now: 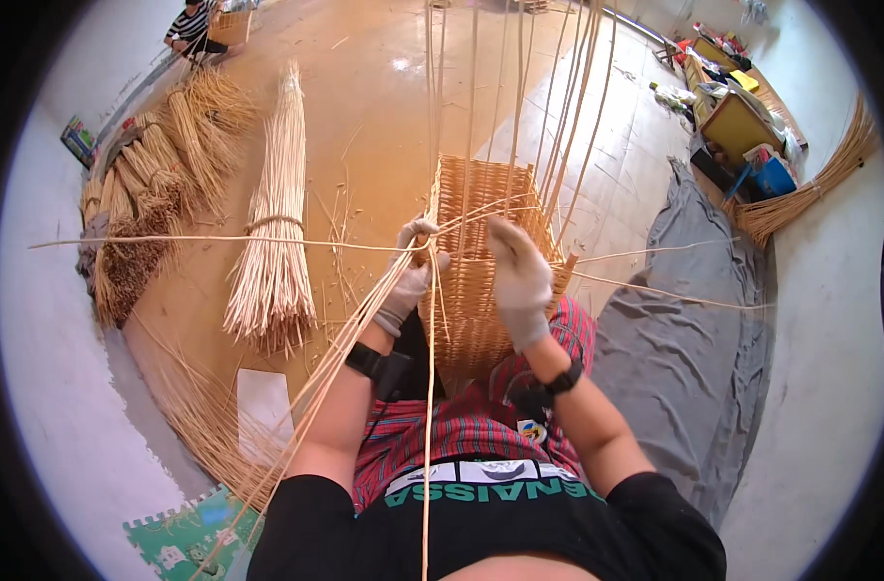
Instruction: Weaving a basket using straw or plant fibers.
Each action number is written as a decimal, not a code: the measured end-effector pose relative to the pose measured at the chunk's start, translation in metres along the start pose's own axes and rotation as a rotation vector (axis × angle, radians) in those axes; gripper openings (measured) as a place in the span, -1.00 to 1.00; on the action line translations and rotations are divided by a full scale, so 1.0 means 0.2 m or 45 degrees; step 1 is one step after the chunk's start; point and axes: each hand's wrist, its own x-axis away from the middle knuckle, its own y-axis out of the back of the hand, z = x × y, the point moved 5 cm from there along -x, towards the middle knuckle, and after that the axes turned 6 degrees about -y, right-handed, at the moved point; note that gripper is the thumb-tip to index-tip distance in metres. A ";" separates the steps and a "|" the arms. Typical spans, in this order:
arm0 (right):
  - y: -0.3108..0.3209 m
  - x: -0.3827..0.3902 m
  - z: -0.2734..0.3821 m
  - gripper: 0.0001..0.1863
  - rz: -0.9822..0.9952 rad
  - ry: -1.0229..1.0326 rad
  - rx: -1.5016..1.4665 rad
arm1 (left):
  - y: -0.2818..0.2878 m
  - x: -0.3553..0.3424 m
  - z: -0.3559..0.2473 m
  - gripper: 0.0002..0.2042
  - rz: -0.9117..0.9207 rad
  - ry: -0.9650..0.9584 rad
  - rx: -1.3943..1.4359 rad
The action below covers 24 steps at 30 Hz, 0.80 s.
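Observation:
A woven wicker basket (466, 324) stands between my knees, with tall upright rods (589, 136) rising from its rim. My left hand (411, 271), in a pale glove, is closed round several willow rods (350, 334) at the basket's left corner. Their long ends trail down past my left forearm, and one rod stretches out to the left. My gloved right hand (521, 276) is over the right part of the basket, fingers straight and held close together. Nothing shows in its grip. Loose rod ends stick out to the right of the basket.
On the floor to the left lies a tied bundle of pale rods (277, 223). More bundles (151, 179) are heaped by the left wall. A grey cloth (684, 358) covers the floor at right, near cluttered boxes (742, 126). Another person (192, 34) sits far left.

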 end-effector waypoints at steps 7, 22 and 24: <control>-0.07 -0.17 0.05 -0.27 0.084 0.005 -0.344 | 0.01 0.03 0.16 -0.56 -0.164 0.133 0.211; 0.31 -0.16 -0.01 -0.52 -0.052 0.136 0.307 | -0.50 -0.06 -0.05 -0.78 0.480 0.176 -1.035; 0.27 -0.25 0.08 -0.45 -0.006 0.335 0.581 | -0.48 -0.09 0.00 -0.65 0.334 0.416 -1.045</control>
